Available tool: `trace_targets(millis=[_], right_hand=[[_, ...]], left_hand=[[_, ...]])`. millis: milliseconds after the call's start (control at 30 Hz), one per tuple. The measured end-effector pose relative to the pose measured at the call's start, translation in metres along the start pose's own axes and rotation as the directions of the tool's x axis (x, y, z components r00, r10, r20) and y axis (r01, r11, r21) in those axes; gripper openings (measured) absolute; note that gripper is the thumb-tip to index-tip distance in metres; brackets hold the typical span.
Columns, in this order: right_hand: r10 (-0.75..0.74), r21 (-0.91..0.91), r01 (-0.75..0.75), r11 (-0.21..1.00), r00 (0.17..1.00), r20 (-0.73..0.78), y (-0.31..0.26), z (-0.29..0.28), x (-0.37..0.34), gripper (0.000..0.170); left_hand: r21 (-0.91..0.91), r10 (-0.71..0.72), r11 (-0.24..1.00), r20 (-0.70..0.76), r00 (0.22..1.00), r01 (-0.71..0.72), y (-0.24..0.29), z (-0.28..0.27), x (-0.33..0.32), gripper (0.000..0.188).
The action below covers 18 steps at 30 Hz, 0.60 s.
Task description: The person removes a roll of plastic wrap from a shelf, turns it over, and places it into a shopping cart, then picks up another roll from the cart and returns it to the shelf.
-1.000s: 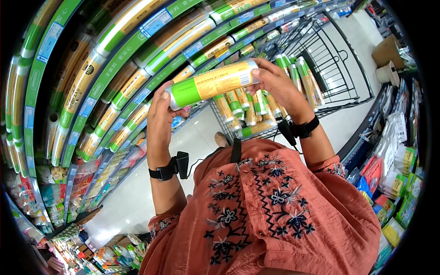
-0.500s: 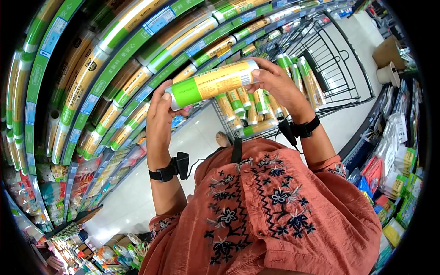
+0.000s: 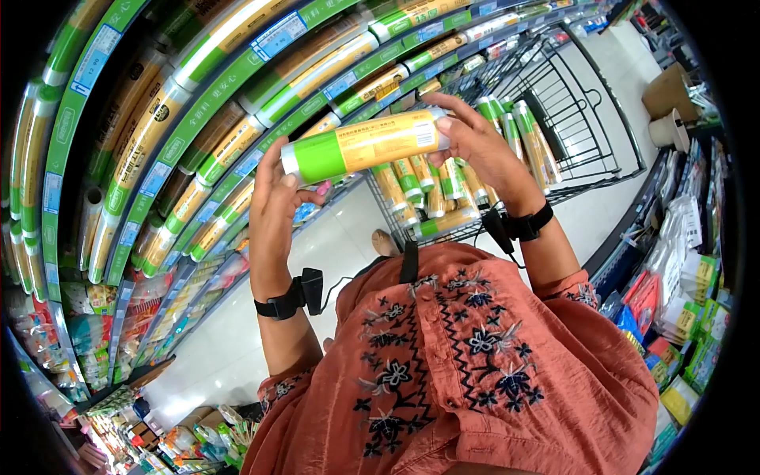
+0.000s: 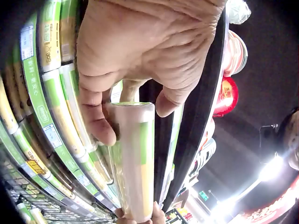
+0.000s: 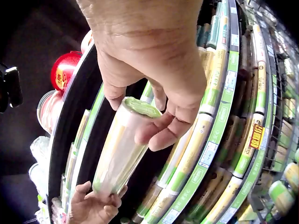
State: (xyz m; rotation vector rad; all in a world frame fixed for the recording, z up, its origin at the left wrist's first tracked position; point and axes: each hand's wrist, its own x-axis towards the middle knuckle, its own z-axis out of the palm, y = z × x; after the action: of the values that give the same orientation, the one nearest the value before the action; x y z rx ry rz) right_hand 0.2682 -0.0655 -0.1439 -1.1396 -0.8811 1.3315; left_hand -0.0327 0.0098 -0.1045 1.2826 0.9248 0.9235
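Both hands hold a wrapped roll point(image 3: 368, 145) with a green and yellow label, held sideways in front of the chest in the head view. My left hand point(image 3: 273, 202) is curled around its green end, thumb near the lower edge. At the yellow end, my right hand point(image 3: 483, 150) pinches it with the thumb in front and fingers behind. The left wrist view shows the roll point(image 4: 133, 158) end-on, a fingertip on one side and the thumb beside the other. Seen from the right wrist, the roll's round end point(image 5: 142, 108) sits between the thumb and curled fingers.
Shelves point(image 3: 202, 119) of similar rolls curve along the left and front. A black wire shopping cart point(image 3: 609, 170) stands ahead to the right, with several rolls point(image 3: 530, 138) inside. Packaged goods point(image 3: 681, 309) hang at the far right. Pale floor point(image 3: 229, 340) shows beside the person.
The left hand has shifted slightly left and down, and its grip on the green end looks looser. The roll has turned a little, showing its printed text and barcode more fully.
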Motion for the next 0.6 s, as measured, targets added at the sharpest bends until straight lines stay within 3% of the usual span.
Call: trace_targets(millis=[167, 233, 433, 600], right_hand=[[0.085, -0.052, -0.083, 0.995, 0.996, 0.034, -0.005, -0.001, 0.005, 0.055], [0.105, -0.022, -0.104, 0.994, 0.992, 0.063, -0.005, -0.001, 0.006, 0.060], [0.016, -0.088, -0.011, 0.996, 0.999, 0.049, -0.014, 0.016, 0.004, 0.057], [0.058, -0.137, -0.051, 0.989, 0.997, 0.042, -0.012, 0.014, 0.008, 0.052]], left_hand=[[-0.034, -0.068, 0.997, 0.032, 0.997, 0.069, 0.003, -0.014, 0.005, 0.055], [-0.021, -0.100, 0.995, -0.019, 0.995, 0.100, 0.001, -0.016, 0.007, 0.054], [0.062, -0.160, 0.985, -0.056, 0.986, 0.163, -0.004, -0.023, 0.010, 0.049], [0.105, -0.207, 0.972, -0.041, 0.978, 0.210, -0.008, -0.030, 0.010, 0.057]])
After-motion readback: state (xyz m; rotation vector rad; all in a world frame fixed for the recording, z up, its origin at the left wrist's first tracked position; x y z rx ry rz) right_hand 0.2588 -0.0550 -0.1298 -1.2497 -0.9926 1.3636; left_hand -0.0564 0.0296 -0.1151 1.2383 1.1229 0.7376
